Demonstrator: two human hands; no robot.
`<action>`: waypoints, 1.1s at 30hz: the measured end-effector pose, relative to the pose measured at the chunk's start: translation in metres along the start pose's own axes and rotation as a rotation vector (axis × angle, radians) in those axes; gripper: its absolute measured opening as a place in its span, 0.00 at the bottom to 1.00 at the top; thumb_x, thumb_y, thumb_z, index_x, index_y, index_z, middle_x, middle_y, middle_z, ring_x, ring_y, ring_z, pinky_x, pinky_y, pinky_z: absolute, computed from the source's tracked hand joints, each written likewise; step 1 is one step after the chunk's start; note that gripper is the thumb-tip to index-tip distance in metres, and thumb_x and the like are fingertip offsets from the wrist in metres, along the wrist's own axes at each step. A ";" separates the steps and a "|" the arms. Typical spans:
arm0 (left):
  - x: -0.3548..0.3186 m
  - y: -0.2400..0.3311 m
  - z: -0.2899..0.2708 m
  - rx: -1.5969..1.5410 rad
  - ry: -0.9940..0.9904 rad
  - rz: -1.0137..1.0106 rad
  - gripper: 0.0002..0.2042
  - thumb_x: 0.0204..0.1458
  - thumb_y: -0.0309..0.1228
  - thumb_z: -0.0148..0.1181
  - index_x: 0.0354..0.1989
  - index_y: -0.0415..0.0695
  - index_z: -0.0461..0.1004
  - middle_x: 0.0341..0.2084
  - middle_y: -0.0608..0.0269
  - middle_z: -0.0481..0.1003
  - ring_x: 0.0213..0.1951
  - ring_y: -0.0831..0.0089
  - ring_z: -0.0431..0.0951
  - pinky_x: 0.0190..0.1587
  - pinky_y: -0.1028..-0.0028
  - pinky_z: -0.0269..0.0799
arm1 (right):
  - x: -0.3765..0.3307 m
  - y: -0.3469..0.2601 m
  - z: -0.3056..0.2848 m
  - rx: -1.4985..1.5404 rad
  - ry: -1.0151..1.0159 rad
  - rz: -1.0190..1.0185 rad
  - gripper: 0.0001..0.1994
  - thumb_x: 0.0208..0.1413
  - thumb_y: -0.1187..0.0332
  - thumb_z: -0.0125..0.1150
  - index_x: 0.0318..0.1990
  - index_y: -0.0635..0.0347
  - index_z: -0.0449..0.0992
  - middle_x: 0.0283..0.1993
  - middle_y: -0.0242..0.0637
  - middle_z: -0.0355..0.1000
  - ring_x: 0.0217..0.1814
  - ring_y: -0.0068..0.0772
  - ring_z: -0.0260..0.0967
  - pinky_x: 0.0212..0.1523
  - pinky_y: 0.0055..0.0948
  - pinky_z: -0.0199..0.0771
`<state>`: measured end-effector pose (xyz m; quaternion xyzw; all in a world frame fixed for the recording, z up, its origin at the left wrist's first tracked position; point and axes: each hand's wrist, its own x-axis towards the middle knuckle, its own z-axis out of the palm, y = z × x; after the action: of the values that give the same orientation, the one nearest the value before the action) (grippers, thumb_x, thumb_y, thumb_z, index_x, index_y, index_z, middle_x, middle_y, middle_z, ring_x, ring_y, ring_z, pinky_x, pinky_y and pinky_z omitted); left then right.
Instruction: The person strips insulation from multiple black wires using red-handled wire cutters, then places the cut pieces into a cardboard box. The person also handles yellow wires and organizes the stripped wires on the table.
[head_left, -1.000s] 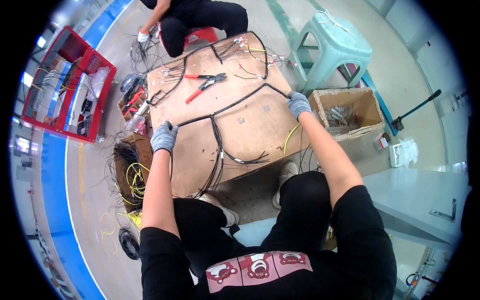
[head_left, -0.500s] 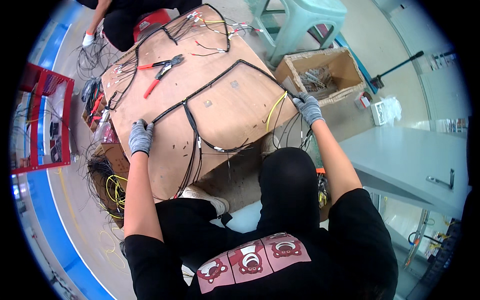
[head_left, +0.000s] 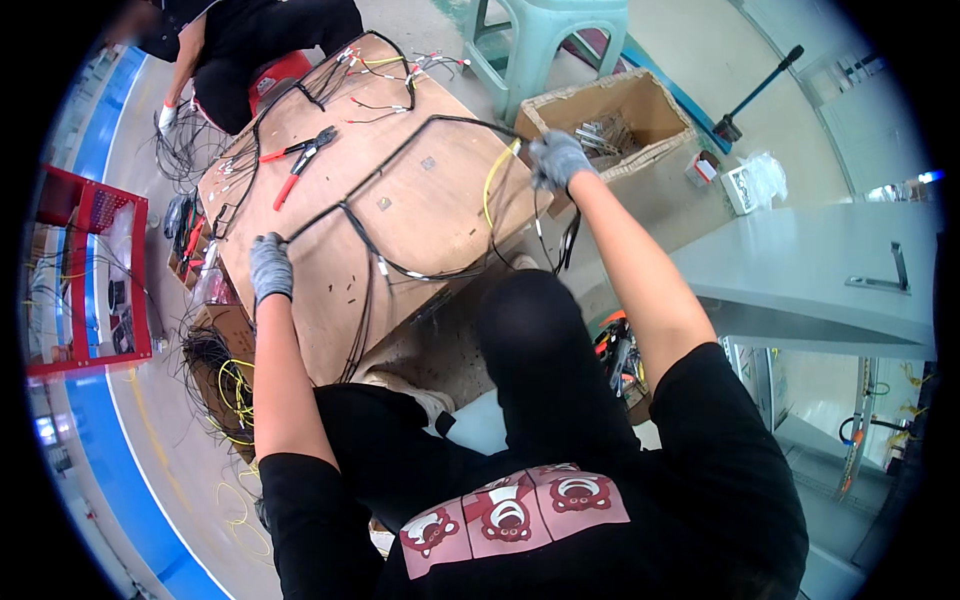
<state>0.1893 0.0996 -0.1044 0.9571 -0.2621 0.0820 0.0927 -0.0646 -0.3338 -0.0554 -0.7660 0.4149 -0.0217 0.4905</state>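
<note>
A black-wrapped wire harness [head_left: 383, 163] spans a wooden board [head_left: 440, 215] in a bent line, with loose black branches and white labels at the near side. My left hand [head_left: 271, 270], in a grey glove, is closed on its left end. The right end is gripped by my gloved right hand [head_left: 560, 160], just past the board's right edge. Beside that hand a yellow wire [head_left: 492, 185] curves down, and black wire tails dangle below. Crimping pliers [head_left: 300, 160] with red handles lie beyond the harness. A second black harness [head_left: 258, 128] runs along the board's far side.
A cardboard box [head_left: 655, 112] of metal parts stands right of the board, with a pale green stool [head_left: 520, 50] behind it. A grey cabinet [head_left: 800, 255] is at right. Another person's gloved hand [head_left: 167, 118] holds wires at far left. Tangled wires [head_left: 208, 355] fill a box at left.
My right hand has moved up and away from me, carrying the harness end and its dangling wires. My left hand has hardly moved. The whole view has shifted slightly.
</note>
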 end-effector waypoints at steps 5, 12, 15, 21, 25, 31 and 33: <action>0.005 -0.010 -0.013 0.035 0.026 -0.014 0.04 0.47 0.27 0.54 0.31 0.42 0.71 0.30 0.47 0.70 0.36 0.50 0.71 0.39 0.58 0.66 | -0.013 -0.065 -0.005 0.046 -0.129 -0.067 0.12 0.57 0.67 0.47 0.33 0.71 0.67 0.18 0.45 0.70 0.15 0.37 0.71 0.11 0.30 0.70; 0.005 -0.014 -0.008 -0.038 0.016 0.009 0.05 0.46 0.27 0.55 0.31 0.42 0.72 0.31 0.47 0.71 0.36 0.50 0.71 0.39 0.60 0.66 | -0.023 -0.054 -0.005 -0.189 0.030 -0.232 0.16 0.56 0.62 0.45 0.43 0.69 0.68 0.33 0.52 0.73 0.29 0.47 0.73 0.29 0.36 0.73; 0.005 -0.014 0.007 -0.056 -0.016 0.108 0.05 0.46 0.26 0.55 0.31 0.42 0.72 0.31 0.47 0.71 0.36 0.50 0.71 0.41 0.60 0.67 | -0.027 0.049 0.008 -0.649 0.192 -0.310 0.12 0.52 0.63 0.50 0.37 0.62 0.72 0.35 0.48 0.73 0.38 0.45 0.71 0.41 0.38 0.69; -0.003 0.007 0.010 -0.056 -0.219 0.089 0.06 0.46 0.26 0.55 0.33 0.42 0.72 0.34 0.48 0.70 0.40 0.51 0.70 0.44 0.61 0.66 | -0.027 0.093 0.017 -0.641 -0.001 -0.167 0.12 0.48 0.65 0.57 0.37 0.63 0.73 0.37 0.50 0.73 0.41 0.49 0.70 0.43 0.37 0.69; 0.000 0.022 0.003 -0.014 -0.286 0.025 0.07 0.47 0.28 0.54 0.35 0.42 0.72 0.36 0.48 0.70 0.41 0.52 0.70 0.45 0.60 0.66 | -0.016 0.046 0.013 -0.873 -0.032 -0.041 0.14 0.48 0.63 0.58 0.41 0.61 0.73 0.39 0.50 0.72 0.43 0.50 0.69 0.45 0.38 0.68; 0.005 0.031 0.005 -0.019 -0.302 -0.007 0.09 0.48 0.31 0.55 0.36 0.43 0.72 0.38 0.49 0.69 0.43 0.53 0.71 0.45 0.60 0.67 | 0.030 0.039 0.018 -0.629 0.004 -0.326 0.15 0.48 0.62 0.58 0.43 0.55 0.72 0.41 0.47 0.72 0.44 0.50 0.69 0.46 0.40 0.68; 0.004 0.035 -0.001 0.008 -0.320 -0.015 0.08 0.47 0.32 0.55 0.35 0.44 0.71 0.37 0.50 0.70 0.42 0.54 0.71 0.45 0.60 0.68 | 0.035 0.026 0.026 -0.680 -0.002 -0.263 0.13 0.48 0.64 0.58 0.42 0.54 0.73 0.40 0.47 0.72 0.43 0.50 0.69 0.46 0.39 0.68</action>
<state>0.1743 0.0683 -0.0981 0.9602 -0.2661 -0.0714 0.0466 -0.0464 -0.3420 -0.1017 -0.9322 0.2959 0.0556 0.2010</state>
